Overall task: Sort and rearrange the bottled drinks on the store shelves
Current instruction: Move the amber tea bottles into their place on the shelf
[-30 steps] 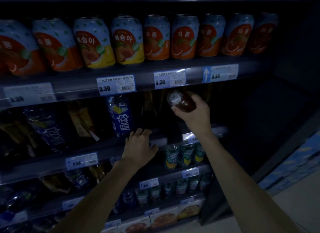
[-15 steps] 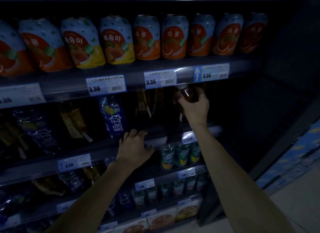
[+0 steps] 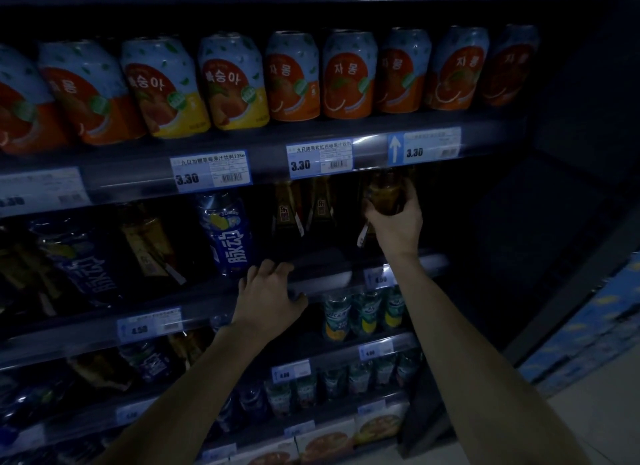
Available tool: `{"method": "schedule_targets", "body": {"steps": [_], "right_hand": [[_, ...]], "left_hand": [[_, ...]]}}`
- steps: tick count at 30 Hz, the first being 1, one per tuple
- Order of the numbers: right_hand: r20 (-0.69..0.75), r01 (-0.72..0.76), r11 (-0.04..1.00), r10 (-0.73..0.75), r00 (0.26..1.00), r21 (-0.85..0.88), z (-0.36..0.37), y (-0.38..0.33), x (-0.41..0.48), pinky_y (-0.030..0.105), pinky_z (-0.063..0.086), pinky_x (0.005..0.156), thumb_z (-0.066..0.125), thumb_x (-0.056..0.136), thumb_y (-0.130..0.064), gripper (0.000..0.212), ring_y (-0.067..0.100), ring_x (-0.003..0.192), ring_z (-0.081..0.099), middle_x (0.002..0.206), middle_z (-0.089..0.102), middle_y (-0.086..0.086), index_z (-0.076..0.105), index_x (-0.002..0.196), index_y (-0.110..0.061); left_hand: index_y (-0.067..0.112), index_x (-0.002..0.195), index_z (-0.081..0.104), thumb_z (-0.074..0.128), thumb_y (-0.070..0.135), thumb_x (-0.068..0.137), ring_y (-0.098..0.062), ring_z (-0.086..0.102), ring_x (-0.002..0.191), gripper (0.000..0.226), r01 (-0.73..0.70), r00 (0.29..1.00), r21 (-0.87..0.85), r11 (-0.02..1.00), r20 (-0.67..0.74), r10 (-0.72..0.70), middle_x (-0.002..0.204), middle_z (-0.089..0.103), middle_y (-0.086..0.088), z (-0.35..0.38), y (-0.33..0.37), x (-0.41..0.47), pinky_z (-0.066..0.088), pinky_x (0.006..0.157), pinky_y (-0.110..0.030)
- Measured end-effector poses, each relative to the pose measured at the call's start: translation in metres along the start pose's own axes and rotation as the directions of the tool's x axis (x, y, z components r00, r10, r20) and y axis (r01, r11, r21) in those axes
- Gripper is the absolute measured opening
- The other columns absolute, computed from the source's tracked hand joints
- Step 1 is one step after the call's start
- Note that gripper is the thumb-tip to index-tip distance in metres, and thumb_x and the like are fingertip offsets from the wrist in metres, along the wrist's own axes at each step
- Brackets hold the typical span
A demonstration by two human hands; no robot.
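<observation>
I see the right hand (image 3: 398, 227) wrapped around a dark amber bottle (image 3: 386, 196), fingers curled on its body, holding it up just under the 3.30 price tag (image 3: 319, 160) on the shelf rail. The bottle's top sits tucked behind the rail beside that tag, so I cannot make out the cap. To the left of the tag's lower edge, two more dark bottles with gold labels (image 3: 287, 210) stand on the second shelf, close beside the held one but not touching it as far as I can tell in this dim light.

The left hand (image 3: 268, 296) rests below the tag, on the front edge of the second shelf (image 3: 325, 274), fingers bent over the lip and gripping nothing else. Left of that hand, and lower left of the tag, stands a blue bottle with white characters (image 3: 228, 236), upright at the shelf front.

Above the tag runs a row of orange and yellow fruit cans (image 3: 292, 75), shoulder to shoulder. Below the tag and under the second shelf, small green-labelled bottles (image 3: 363, 314) sit packed together, just right of the left hand.
</observation>
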State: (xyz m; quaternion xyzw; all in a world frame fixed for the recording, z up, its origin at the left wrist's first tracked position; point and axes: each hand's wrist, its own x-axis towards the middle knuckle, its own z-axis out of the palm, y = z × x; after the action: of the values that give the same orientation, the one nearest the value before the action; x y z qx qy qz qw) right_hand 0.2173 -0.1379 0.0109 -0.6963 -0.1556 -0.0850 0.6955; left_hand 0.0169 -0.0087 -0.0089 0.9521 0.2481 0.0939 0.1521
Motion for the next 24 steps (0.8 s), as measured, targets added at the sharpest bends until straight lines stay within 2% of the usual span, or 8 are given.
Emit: {"method": "schedule_targets", "body": {"steps": [3, 7, 14, 20, 24], "right_hand": [[-0.002, -0.023, 0.997, 0.022, 1.000, -0.074, -0.005, 0.017, -0.016, 0.024, 0.046, 0.095, 0.081, 0.066, -0.032, 0.080, 0.006, 0.113, 0.052, 0.125, 0.052, -0.001, 0.042, 0.135, -0.022], [-0.076, 0.007, 0.966, -0.028, 0.997, -0.260, -0.007, 0.032, -0.034, 0.029, 0.044, 0.094, 0.081, 0.071, -0.036, 0.075, 0.018, 0.115, 0.050, 0.126, 0.051, 0.008, 0.047, 0.132, -0.010], [-0.101, 0.051, 0.915, -0.100, 0.990, -0.401, 0.004, 0.026, -0.029, 0.022, 0.042, 0.081, 0.078, 0.075, -0.031, 0.061, 0.023, 0.106, 0.053, 0.122, 0.049, 0.015, 0.053, 0.122, -0.003], [0.013, 0.061, 0.886, -0.062, 0.998, -0.460, 0.011, 0.019, -0.006, 0.034, 0.050, 0.085, 0.076, 0.077, -0.028, 0.056, 0.032, 0.108, 0.056, 0.119, 0.056, 0.019, 0.056, 0.121, -0.002], [-0.087, -0.019, 0.909, -0.019, 0.996, -0.417, 0.020, 0.016, -0.013, 0.034, 0.047, 0.089, 0.075, 0.079, -0.029, 0.058, 0.033, 0.112, 0.054, 0.123, 0.051, 0.020, 0.051, 0.121, 0.002]], "left_hand": [[0.023, 0.134, 0.047, 0.060, 0.042, 0.082, -0.028, 0.042, 0.115, 0.057, -0.005, 1.000, -0.017, 1.000, 0.000, 0.005, 0.125, 0.048, -0.004, -0.001, 0.000, 0.000, 0.038, 0.101, -0.044], [0.022, 0.137, 0.044, 0.057, 0.043, 0.083, -0.026, 0.035, 0.120, 0.059, -0.044, 0.999, 0.042, 0.998, -0.010, 0.045, 0.129, 0.040, -0.003, 0.002, 0.005, -0.001, 0.031, 0.105, -0.042], [0.025, 0.134, 0.051, 0.053, 0.046, 0.087, -0.027, 0.038, 0.121, 0.051, -0.100, 0.995, 0.037, 0.994, 0.017, 0.099, 0.127, 0.045, -0.004, 0.008, 0.032, 0.009, 0.036, 0.101, -0.044], [0.025, 0.130, 0.054, 0.053, 0.045, 0.087, -0.029, 0.039, 0.119, 0.048, -0.101, 0.995, 0.022, 0.995, 0.010, 0.101, 0.124, 0.049, -0.005, 0.010, 0.040, 0.017, 0.038, 0.095, -0.044], [0.026, 0.130, 0.056, 0.053, 0.044, 0.087, -0.028, 0.041, 0.119, 0.047, -0.099, 0.995, 0.007, 0.995, 0.019, 0.099, 0.124, 0.049, -0.004, 0.013, 0.039, 0.019, 0.037, 0.094, -0.042]]}}
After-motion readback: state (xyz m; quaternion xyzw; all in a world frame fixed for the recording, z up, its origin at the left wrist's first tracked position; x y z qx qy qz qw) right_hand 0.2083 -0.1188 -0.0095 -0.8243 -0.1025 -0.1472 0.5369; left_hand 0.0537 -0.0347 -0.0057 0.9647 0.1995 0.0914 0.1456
